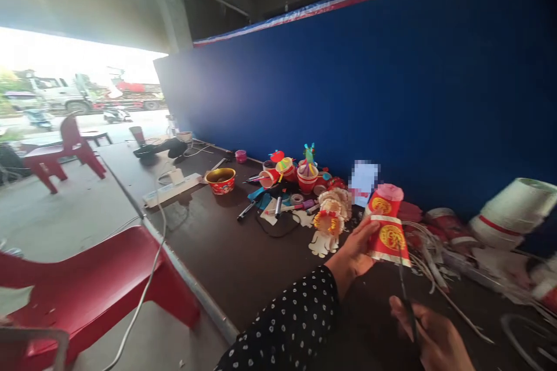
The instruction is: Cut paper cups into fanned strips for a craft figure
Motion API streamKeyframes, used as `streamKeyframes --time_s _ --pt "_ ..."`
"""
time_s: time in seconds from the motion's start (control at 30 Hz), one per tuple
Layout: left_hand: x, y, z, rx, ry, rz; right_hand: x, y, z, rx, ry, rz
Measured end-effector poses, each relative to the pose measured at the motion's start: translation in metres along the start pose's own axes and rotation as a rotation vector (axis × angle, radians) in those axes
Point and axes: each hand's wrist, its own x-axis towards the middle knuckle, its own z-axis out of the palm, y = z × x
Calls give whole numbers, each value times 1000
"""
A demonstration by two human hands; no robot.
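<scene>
My left hand grips red paper cups with gold round emblems, two sections joined end to end with a white rim between them. The fingers wrap the cups' left side. A pink top shows on the upper one. My right hand is closed around a thin dark tool, blurred by motion, so its exact kind is unclear. Its narrow tip points up and overlaps the lower cup's front; whether it touches cannot be told. Just left of my left hand lies a cream cut-paper figure with red and yellow decoration.
Markers, decorated cups and a red-gold bowl stand on the dark table. White cups and paper scraps lie right. A power strip and red chair are left; a blue panel rises behind.
</scene>
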Motion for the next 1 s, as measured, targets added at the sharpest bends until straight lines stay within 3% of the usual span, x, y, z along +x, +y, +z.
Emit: streamKeyframes --time_s 0.27,0.63,1.0 --pt "-5 -2 2 -6 -117 -39 -9 -15 2 94 5 59" --pt "-5 -7 -3 -27 -77 -58 -11 -8 -1 146 -118 41" --pt "-8 -1 -3 45 -1 -100 -10 -10 4 96 -64 0"
